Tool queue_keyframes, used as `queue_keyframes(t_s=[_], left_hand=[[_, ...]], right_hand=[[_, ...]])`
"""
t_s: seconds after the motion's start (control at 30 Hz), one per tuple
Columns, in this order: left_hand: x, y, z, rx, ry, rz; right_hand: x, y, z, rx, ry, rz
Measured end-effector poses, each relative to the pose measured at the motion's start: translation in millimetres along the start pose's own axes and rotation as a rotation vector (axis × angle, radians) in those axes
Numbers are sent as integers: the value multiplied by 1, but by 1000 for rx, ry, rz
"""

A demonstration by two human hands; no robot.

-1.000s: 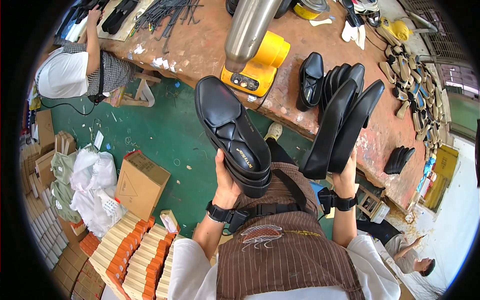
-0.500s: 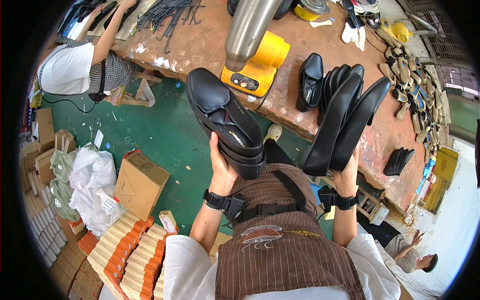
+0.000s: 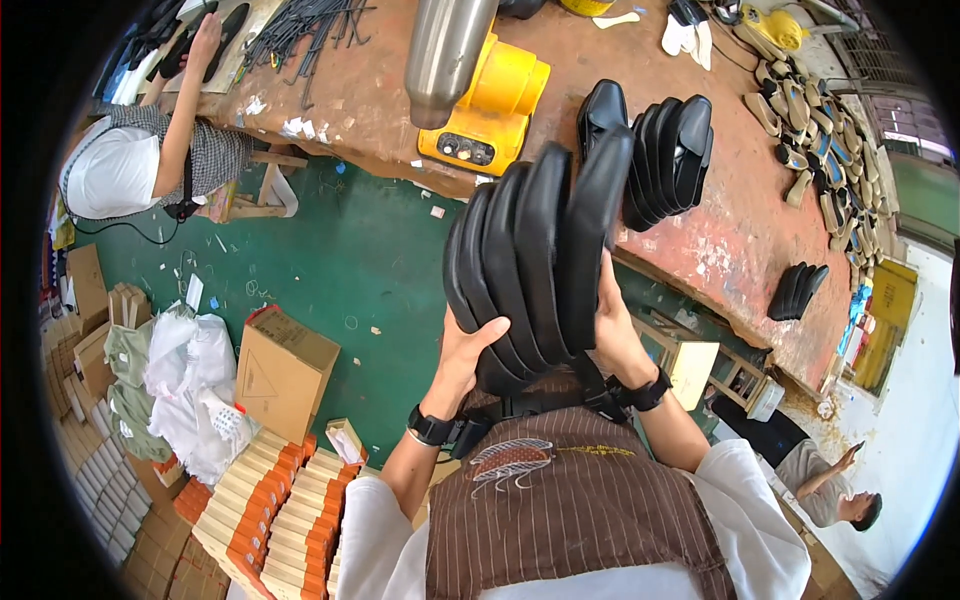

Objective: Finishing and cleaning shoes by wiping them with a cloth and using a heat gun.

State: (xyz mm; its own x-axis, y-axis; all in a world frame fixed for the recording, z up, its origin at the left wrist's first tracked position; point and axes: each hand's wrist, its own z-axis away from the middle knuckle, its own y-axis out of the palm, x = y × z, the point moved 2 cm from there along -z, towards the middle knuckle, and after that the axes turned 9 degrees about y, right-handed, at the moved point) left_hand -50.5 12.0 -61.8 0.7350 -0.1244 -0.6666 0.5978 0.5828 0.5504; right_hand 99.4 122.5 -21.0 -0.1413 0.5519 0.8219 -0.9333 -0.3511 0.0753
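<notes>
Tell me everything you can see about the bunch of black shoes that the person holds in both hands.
The bunch of black shoes is about four smooth, slightly glossy, leather-like shoes pressed side by side, standing nearly upright, with their dark soles facing the camera. It is held in the air in front of the brown striped apron. The left hand grips it at the lower left, the right hand at the lower right.

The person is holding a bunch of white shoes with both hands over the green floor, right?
Not quite: the shoes are black, not white, as the head view shows. The left hand and right hand do grip them together above the green floor.
</notes>
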Motion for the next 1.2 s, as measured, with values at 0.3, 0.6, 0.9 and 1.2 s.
queue_keyframes(t_s=[0.3,0.6,0.9,1.2], left_hand=[[-17,13,-13,-46,129,-247],[-4,-35,-31,-91,-134,398],[-5,-12,-60,13,-165,704],[-10,-9,-27,-35,-85,647]], right_hand=[[5,4,-3,190,529,-527],[-20,-78,-28,-56,308,-840],[-14,-117,-9,-298,299,-954],[-8,-110,-1,-405,342,-921]])
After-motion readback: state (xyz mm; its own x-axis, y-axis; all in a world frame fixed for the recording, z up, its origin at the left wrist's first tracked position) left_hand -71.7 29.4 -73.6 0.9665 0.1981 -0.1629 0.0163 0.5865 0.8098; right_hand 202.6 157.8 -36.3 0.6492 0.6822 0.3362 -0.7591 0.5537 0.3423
